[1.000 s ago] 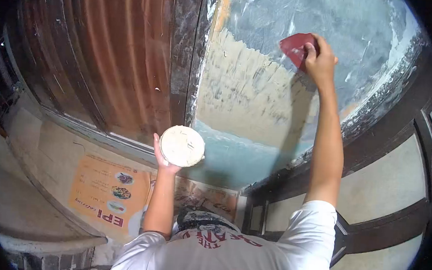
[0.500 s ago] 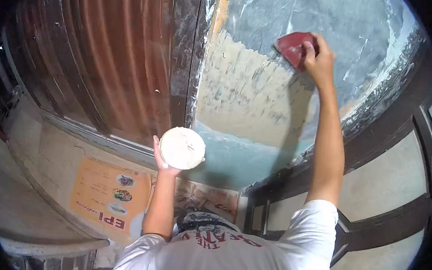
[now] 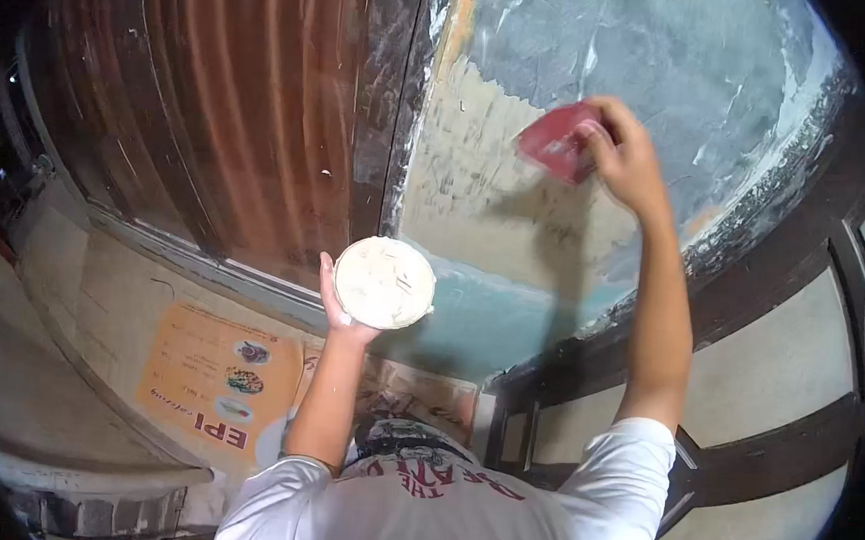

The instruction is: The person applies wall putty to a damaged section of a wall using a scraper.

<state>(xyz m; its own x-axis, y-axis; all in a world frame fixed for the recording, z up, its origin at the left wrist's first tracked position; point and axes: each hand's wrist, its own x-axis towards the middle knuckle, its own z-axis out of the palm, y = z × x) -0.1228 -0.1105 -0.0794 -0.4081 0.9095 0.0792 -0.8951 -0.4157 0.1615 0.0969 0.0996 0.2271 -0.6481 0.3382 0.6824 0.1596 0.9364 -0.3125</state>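
My left hand supports a round, shallow container of white putty from beneath, its thumb along the near side and most fingers hidden below. In my right hand is a dark red, flat putty spreader, gripped between thumb and fingers, blurred by motion. The spreader is in front of the wall, over the border between the cream coat and the grey-blue area above. A shadow of hand and spreader falls on the cream coat, so the blade seems apart from the wall.
Brown wooden panelling stands left of the wall, and a dark-framed panelled piece to the right. An orange printed banner lies on the floor at lower left. Below the cream coat is a pale green strip.
My right hand has moved the spreader down and left, off the grey-blue area toward the cream coat. My left hand has brought the container slightly right and up. The view has shifted a little.
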